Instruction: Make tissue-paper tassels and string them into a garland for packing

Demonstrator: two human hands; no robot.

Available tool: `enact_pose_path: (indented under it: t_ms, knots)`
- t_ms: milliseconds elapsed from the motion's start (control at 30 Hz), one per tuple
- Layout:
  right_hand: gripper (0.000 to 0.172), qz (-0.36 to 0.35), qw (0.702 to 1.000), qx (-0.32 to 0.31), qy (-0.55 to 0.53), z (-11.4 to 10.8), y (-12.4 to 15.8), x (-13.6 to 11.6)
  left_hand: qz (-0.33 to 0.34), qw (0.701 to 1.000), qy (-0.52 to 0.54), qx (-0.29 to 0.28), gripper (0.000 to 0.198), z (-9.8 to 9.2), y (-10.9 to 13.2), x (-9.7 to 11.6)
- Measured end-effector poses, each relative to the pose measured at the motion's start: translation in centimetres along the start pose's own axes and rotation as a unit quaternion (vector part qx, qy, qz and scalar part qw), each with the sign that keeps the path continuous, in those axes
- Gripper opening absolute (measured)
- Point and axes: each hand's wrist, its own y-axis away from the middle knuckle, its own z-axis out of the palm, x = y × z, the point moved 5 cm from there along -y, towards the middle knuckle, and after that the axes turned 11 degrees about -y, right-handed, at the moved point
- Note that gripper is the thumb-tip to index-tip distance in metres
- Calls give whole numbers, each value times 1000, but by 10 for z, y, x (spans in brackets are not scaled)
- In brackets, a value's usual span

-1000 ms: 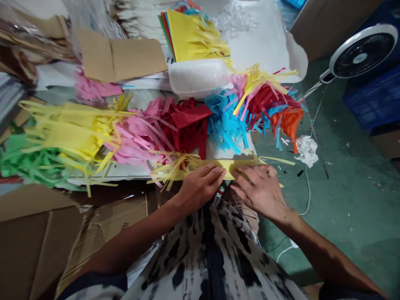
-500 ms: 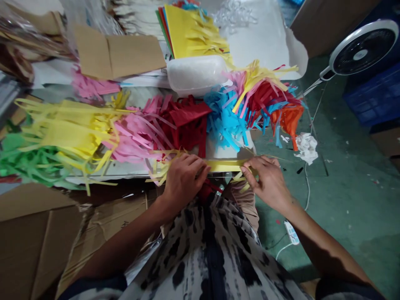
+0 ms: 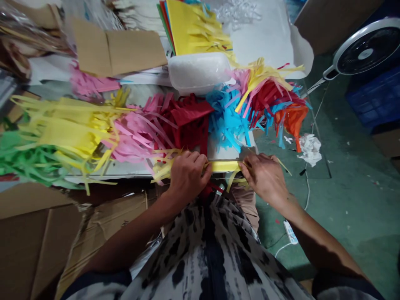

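Strip [image 3: 223,166] (yellow) pinched btwn L hand [image 3: 189,171] & R hand [image 3: 265,175], both curled nearly closed.

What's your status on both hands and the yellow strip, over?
Left hand and right hand both gripping the yellow strip. Strip runs straight between them. Red fringe bunched just beyond left hand.

Strip [image 3: 223,166] along front edge of tabletop [image 3: 125,170] is yellow. Left edge rightward run green bundle [image 3: 34,160], yellow bundle [image 3: 70,125], pink bundle [image 3: 134,139], dark-red bundle [image 3: 189,121], blue bundle [image 3: 229,121]. Shirt [image 3: 187,258] shows black blotches on off-white.
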Motion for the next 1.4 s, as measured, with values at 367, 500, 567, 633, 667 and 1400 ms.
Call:
enact_pose_path:
  t_ms: [367,500,567,633,667,1400]
  knots:
    - [35,-22,986,167,10,-47,26,19,233,964,9,128,14,-7,2,31]
    - [43,-163,978,104,-79,-33,35,-19,262,958,19,118,14,-5,0,32]
    - [40,-184,977,67,-81,-20,35,-31,268,956,24,115,16,-5,4,28]
    - [36,-161,982,59,-75,-13,35,-30,276,955,36,107,22,-4,10,19]
    - [34,-150,984,63,-75,-12,35,-26,278,954,45,108,27,-5,14,13]
    - [22,-98,994,43,-3,-21,20,-19,216,976,36,21,16,-6,-11,38]
